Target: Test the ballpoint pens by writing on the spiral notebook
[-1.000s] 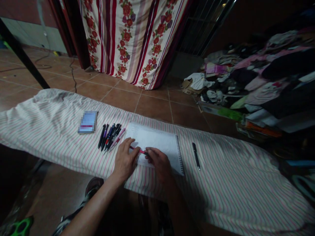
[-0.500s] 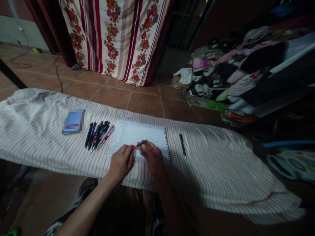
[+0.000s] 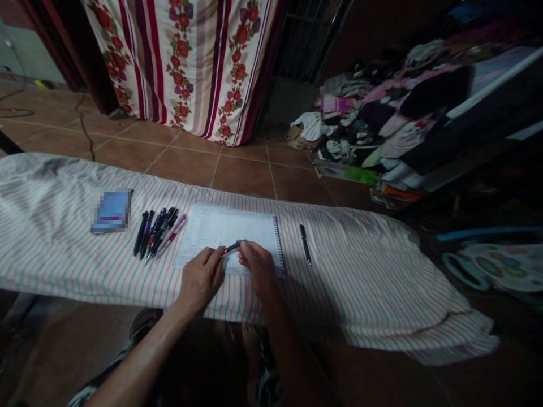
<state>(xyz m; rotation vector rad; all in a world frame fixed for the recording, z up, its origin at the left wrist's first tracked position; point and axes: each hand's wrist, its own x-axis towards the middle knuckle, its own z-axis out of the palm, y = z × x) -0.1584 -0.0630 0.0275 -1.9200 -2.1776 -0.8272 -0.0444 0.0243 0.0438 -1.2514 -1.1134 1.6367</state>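
Observation:
Between my two hands, over the notebook, is a slim dark pen (image 3: 231, 247) with a reddish part toward the left. My left hand (image 3: 202, 276) is closed on its left end, and the fingers of my right hand (image 3: 258, 265) pinch its right end. Beneath them the spiral notebook (image 3: 237, 223) lies with its coil on the right and writing on its page. Several pens (image 3: 156, 233) rest in a bunch to the left of the notebook. One black pen (image 3: 305, 245) lies alone on the right.
A striped cloth (image 3: 360, 271) covers the long surface. A pixelated blue item (image 3: 111, 211) lies at the left. Beyond are a floral curtain (image 3: 182, 68), a tiled floor (image 3: 237, 169) and a heap of clothes (image 3: 382, 107). A pale blue-edged object (image 3: 492, 265) stands at the right.
The view has shifted, so the table items appear farther left. My right hand's fingers have closed on the dark end of the pen, which earlier stuck out past them.

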